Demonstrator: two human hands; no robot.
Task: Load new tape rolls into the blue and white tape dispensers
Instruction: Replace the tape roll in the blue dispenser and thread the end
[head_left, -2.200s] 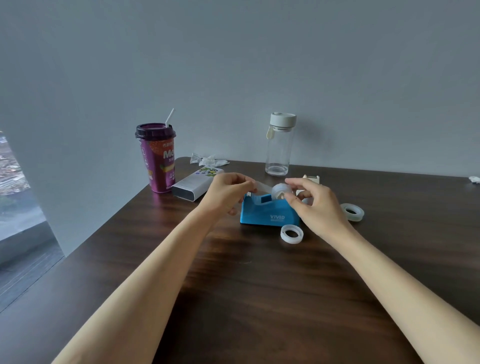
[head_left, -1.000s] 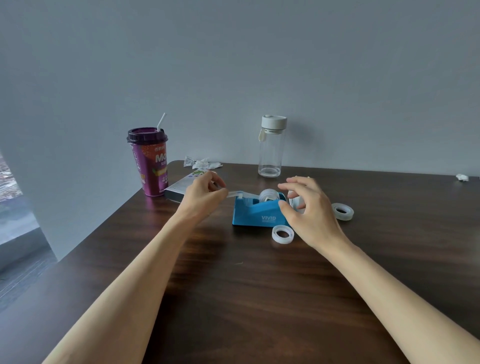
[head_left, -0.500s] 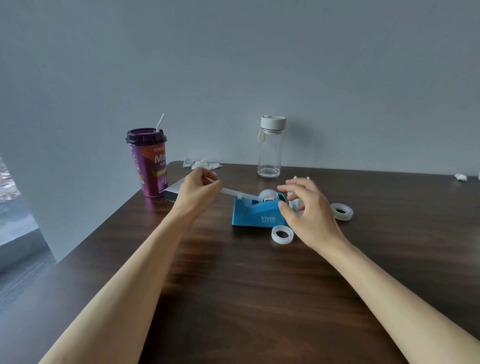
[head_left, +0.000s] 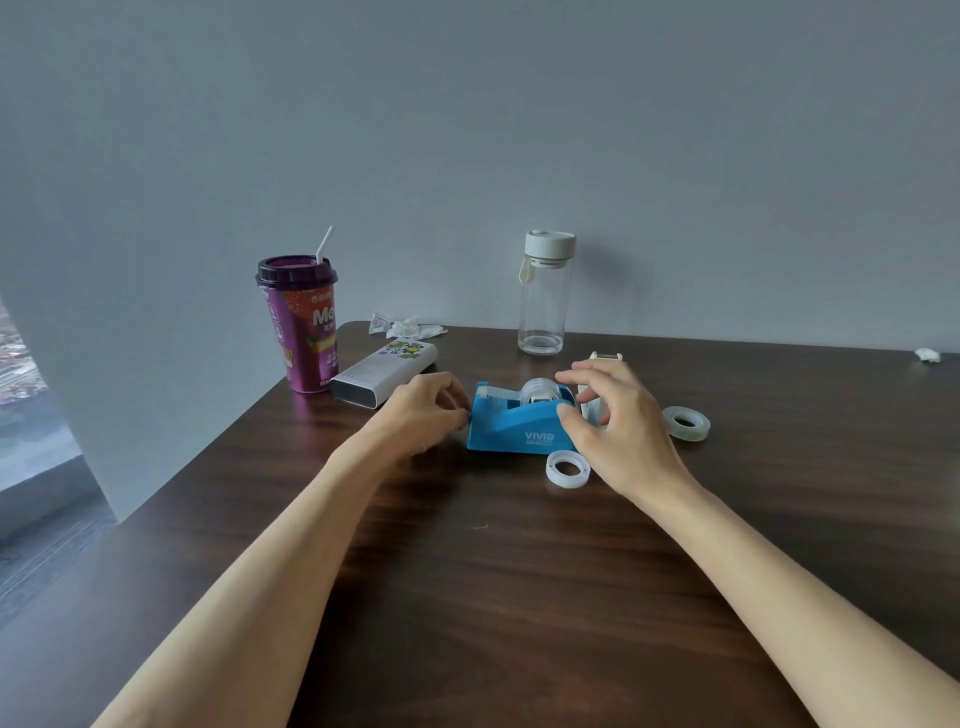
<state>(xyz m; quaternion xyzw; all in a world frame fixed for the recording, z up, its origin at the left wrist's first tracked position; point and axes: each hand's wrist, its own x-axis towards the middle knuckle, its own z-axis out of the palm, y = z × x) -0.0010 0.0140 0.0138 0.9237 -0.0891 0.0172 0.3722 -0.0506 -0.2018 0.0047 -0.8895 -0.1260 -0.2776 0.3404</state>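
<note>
The blue tape dispenser stands mid-table with a clear tape roll seated in its cradle. A strip of tape runs from the roll to the cutter at the dispenser's left end. My left hand is pinched shut at the dispenser's front, just below the cutter, on the tape end. My right hand braces the dispenser's rear with its thumb, and its fingers arch over the roll. The white tape dispenser is mostly hidden behind my right hand. A loose clear tape roll lies to the right. A white ring lies in front.
A purple drink cup with a straw stands at the table's left corner, beside a white box. A clear bottle stands by the wall. Crumpled wrappers lie at the back. The table's left edge drops off near the cup.
My left hand drew the tape strip out to the left, then came down to the cutter end. My right hand set the roll in the cradle and stayed on the dispenser.
</note>
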